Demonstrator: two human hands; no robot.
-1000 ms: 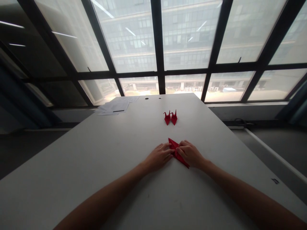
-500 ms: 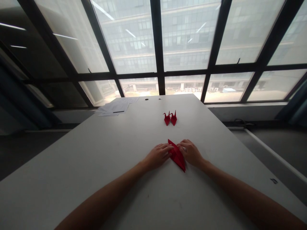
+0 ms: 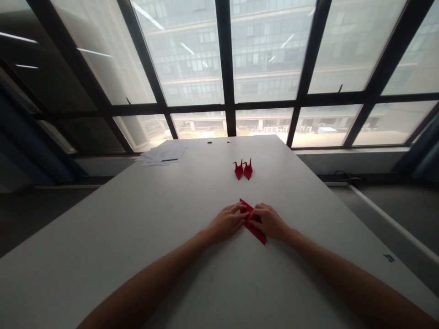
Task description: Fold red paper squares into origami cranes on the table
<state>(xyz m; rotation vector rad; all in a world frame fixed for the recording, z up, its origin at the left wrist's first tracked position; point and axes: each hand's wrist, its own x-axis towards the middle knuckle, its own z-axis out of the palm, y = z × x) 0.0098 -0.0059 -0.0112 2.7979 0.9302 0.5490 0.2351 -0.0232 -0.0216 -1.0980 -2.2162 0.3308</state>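
Head view, paper: one red paper (image 3: 258, 234) is kept low on the bench (image 3: 164, 205), set slantwise between the two hands, nearer than the cranes.
Just changed: half a second ago a broad diamond was shown; now a narrower strip is seen, and the right hand (image 3: 270, 220) has been brought inward over it. By the look of it, one side has been turned over and a crease is being pressed.
Left hand: its fingers are laid loosely spread on the paper's left edge; whether anything is pinched cannot be told.
Right hand: fingers and thumb are bent to a narrow gap, tips put to the paper's middle; a firm grip cannot be confirmed.
Cranes: two are counted, red (image 3: 238, 172), placed side by side beyond the hands.
Sheets: several are strewn at the far left (image 3: 157, 155); overlap makes an exact count impossible. One dark strip (image 3: 169, 160) is laid on them.
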